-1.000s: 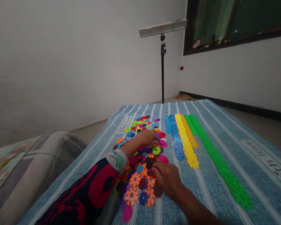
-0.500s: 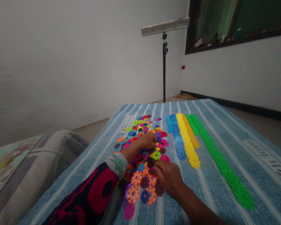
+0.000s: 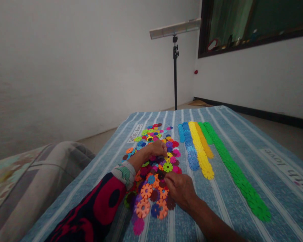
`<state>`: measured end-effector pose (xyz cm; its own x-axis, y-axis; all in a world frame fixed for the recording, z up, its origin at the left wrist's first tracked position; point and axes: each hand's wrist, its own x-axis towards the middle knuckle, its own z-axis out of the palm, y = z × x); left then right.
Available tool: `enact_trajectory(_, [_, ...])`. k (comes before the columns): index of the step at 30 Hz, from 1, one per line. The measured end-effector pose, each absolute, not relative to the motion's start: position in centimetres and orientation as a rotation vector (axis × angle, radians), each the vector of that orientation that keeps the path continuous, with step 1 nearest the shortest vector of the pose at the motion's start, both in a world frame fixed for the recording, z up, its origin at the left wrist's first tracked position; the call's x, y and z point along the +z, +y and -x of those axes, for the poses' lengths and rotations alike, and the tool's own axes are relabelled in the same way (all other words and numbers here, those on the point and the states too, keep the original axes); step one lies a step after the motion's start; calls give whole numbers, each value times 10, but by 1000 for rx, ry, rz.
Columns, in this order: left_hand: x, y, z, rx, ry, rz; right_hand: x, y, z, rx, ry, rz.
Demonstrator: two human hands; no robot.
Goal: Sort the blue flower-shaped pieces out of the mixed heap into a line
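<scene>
Many flower-shaped discs of mixed colours lie in a loose pile (image 3: 146, 191) on a blue striped cloth (image 3: 192, 215). Over the pile's middle, my left hand (image 3: 157, 149) is closed, fingertips pointing down beside a yellow disc (image 3: 168, 156); what it grips, if anything, is hidden. My right hand (image 3: 180, 188) is pinched at the pile's right edge, its fingertips by a dark disc (image 3: 161, 174); I cannot make out what is between them. A lime green disc (image 3: 168, 167) lies between my two hands.
Right of the pile lie overlapping rows of discs: light blue (image 3: 181, 133), blue (image 3: 190, 148), yellow (image 3: 202, 151), orange-yellow (image 3: 204, 141), short green (image 3: 206, 134) and long green (image 3: 239, 174). Grey fabric (image 3: 63, 168) is at the left. A black stand (image 3: 175, 77) is behind the cloth.
The whole view has shifted slightly. My left hand has lifted or shifted a little, uncovering more of the discs beneath it. My right hand stays nearly in place.
</scene>
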<state>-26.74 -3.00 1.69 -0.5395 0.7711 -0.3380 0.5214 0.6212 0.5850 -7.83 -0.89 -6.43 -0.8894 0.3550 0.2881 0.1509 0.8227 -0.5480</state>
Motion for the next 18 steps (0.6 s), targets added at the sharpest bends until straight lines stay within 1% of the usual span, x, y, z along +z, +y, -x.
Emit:
enact_trajectory(6, [39,-35,271,687,2282,-1062,-61,-8,79,734,-2635,389])
enact_trajectory(10, [50,-20,242,731,2105,-1264,-56,-9,80,721,-2651,400])
enact_trajectory(14, [48,9,193,574,1980,-1480,-53,-8,80,739,-2652,395])
enact_trajectory(18, [37,38,156,295,1941,-1742,-54,-6,81,805,-2648,409])
